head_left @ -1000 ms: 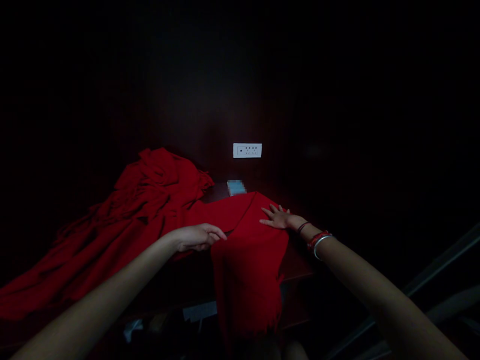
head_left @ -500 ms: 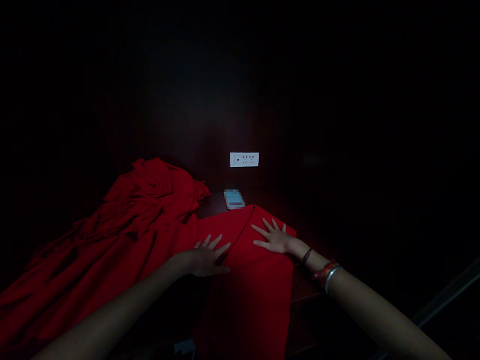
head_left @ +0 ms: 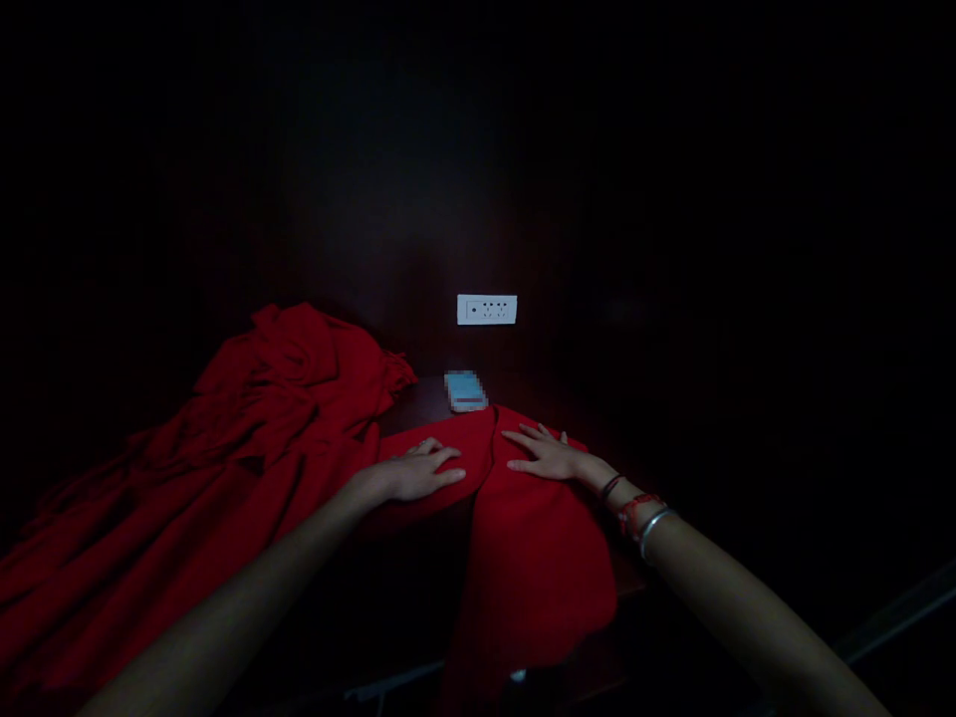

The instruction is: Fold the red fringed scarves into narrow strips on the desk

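Note:
A red cloth (head_left: 534, 543) lies across a dark tabletop and hangs down over its front edge. My left hand (head_left: 416, 473) rests flat on the cloth left of a fold line, fingers stretched out. My right hand (head_left: 545, 455) lies flat on the cloth just right of that fold, fingers spread. Bracelets (head_left: 638, 516) circle my right wrist. Neither hand holds anything.
A large heap of red fabric (head_left: 224, 438) spreads over the left side. A small pale blue object (head_left: 465, 389) sits on the table behind the cloth. A white wall socket plate (head_left: 486, 310) is on the dark wall. The surroundings are very dark.
Both hands stayed flat on the cloth and shifted slightly away from me. The hanging part of the cloth now sits further right and looks narrower.

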`<act>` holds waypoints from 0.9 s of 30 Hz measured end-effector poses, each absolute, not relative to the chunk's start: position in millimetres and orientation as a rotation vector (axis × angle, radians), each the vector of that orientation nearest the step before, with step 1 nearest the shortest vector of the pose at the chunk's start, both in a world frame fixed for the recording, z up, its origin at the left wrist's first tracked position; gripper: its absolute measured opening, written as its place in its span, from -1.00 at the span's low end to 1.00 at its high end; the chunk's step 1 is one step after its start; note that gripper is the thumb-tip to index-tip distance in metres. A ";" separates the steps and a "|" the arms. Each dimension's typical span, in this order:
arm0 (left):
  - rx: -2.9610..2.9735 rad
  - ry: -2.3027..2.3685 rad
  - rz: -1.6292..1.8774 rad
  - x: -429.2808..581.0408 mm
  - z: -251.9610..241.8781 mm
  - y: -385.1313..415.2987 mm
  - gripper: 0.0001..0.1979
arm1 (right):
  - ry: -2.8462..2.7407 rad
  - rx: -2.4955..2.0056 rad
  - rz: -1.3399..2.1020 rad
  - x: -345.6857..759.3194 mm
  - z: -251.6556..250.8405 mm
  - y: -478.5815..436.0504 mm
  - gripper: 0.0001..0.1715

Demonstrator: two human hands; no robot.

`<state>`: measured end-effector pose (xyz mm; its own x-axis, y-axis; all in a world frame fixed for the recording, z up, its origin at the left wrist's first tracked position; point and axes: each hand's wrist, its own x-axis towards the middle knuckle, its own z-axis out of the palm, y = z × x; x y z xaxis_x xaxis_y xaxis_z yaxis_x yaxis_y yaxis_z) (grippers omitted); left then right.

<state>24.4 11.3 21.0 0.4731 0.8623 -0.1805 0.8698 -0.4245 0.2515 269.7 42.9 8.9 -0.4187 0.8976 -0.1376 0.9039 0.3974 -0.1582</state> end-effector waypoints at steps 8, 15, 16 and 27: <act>2.363 1.531 -0.042 36.9 6.2 33.6 -0.35 | 2.662 1.723 0.177 237.2 20.8 64.0 -0.61; 2.377 1.540 0.018 31.5 1.3 37.9 -0.32 | 2.706 2.090 0.310 251.7 57.2 78.0 -0.64; 2.384 1.549 0.029 31.6 -0.7 39.9 -0.31 | 2.736 2.142 0.333 251.5 61.6 80.0 -0.63; 2.616 1.539 0.302 27.8 -3.7 36.7 -0.43 | 2.376 2.490 0.052 191.4 -4.7 103.7 -0.64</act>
